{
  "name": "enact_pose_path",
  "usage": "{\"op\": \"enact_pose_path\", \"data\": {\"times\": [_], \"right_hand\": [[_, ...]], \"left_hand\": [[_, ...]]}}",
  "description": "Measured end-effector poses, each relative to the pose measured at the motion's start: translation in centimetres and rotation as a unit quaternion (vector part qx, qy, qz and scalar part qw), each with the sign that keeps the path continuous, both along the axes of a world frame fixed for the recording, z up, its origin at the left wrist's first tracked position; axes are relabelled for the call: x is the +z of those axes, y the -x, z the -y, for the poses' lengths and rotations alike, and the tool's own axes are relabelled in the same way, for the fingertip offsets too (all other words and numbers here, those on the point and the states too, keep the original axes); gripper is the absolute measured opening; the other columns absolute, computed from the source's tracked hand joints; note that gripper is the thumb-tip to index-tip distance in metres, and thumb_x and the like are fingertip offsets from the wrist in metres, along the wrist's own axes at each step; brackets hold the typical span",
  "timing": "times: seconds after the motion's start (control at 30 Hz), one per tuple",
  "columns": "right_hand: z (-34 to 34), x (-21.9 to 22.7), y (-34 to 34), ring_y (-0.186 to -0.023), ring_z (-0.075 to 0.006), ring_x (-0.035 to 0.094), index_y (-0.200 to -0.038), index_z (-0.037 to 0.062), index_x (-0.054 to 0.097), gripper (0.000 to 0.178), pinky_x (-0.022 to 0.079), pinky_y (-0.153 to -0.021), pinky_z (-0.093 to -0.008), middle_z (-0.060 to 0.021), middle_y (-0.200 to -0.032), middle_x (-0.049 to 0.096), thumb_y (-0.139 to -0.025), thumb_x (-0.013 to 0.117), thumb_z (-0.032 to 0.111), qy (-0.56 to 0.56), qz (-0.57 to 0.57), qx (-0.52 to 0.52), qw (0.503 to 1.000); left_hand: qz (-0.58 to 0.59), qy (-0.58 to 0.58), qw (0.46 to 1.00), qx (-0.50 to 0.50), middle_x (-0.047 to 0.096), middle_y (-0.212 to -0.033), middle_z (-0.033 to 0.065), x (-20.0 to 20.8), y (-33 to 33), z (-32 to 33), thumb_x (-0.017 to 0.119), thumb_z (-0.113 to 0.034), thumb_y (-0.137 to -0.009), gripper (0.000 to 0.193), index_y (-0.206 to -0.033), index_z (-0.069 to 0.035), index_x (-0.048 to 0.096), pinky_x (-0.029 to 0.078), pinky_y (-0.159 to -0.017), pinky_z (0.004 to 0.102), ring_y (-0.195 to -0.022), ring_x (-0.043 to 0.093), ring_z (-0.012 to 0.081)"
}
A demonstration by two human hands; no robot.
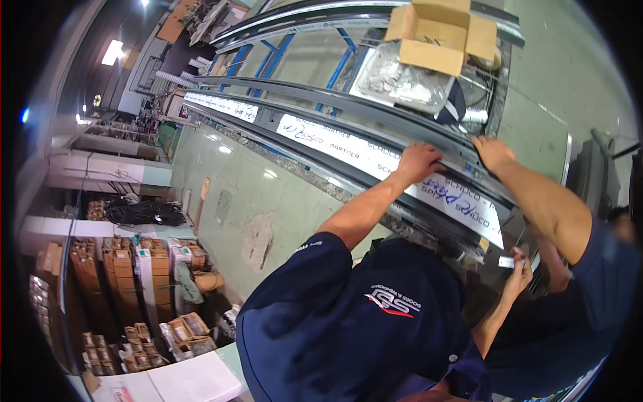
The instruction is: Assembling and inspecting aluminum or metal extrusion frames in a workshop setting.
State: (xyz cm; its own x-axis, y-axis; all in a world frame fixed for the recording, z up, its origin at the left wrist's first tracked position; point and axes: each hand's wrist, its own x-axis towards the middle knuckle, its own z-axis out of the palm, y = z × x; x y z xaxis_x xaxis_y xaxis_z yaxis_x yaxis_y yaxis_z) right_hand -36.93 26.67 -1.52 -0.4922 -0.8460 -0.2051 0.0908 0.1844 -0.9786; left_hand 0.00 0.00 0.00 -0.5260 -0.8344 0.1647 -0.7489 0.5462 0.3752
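A long dark aluminium profile (375, 123) runs diagonally across the workbench, white printed protective film (335, 144) along it with blue handwriting. Fingers curled over the profile, my left hand (420, 163) grips it near its close end. My right hand (495, 154) holds its far edge, a little farther right; its fingertips are partly hidden. Below my right forearm, what seems to be another person's hand (517, 271) pinches a small white piece (507, 262) by the profile's end.
Beyond the profile are an open cardboard box (435, 33) and a clear plastic bag (402, 77) of small parts. More long profiles lie across a blue metal frame (341, 60). At left, racks hold long cardboard packages (120, 271). Another person stands close at right.
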Motion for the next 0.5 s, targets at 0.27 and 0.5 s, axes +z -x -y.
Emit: {"op": "enact_pose_path", "data": {"times": [0.27, 0.5], "right_hand": [[3.0, -3.1, 0.4, -0.052, -0.0036, 0.045, -0.094, 0.0135, 0.055, 0.021, 0.031, -0.044, -0.0193, 0.0047, -0.069, 0.054, -0.092, 0.075, 0.020, -0.056, 0.034, -0.029, 0.997], [7.7, 0.7, -1.2, -0.053, -0.0039, 0.037, -0.077, 0.0051, 0.066, 0.032, 0.026, -0.048, -0.0253, 0.0073, -0.061, 0.049, -0.087, 0.083, 0.030, -0.243, -0.063, 0.190, 0.949]], "left_hand": [[-0.047, 0.006, 0.997, -0.054, 0.069, -0.097, 0.0029, 0.0, -1.9, 1.0, 0.072, -0.045, -0.087, 0.033, -0.097, -0.014, 0.074, 0.048, -0.089, 0.0432, -0.100, 0.063, 0.0274], [-0.039, 0.032, 0.996, -0.074, 0.070, -0.098, -0.0020, -0.8, -2.7, 1.6, 0.068, -0.049, -0.087, 0.035, -0.097, -0.016, 0.076, 0.045, -0.092, 0.0393, -0.101, 0.062, 0.0221]]}}
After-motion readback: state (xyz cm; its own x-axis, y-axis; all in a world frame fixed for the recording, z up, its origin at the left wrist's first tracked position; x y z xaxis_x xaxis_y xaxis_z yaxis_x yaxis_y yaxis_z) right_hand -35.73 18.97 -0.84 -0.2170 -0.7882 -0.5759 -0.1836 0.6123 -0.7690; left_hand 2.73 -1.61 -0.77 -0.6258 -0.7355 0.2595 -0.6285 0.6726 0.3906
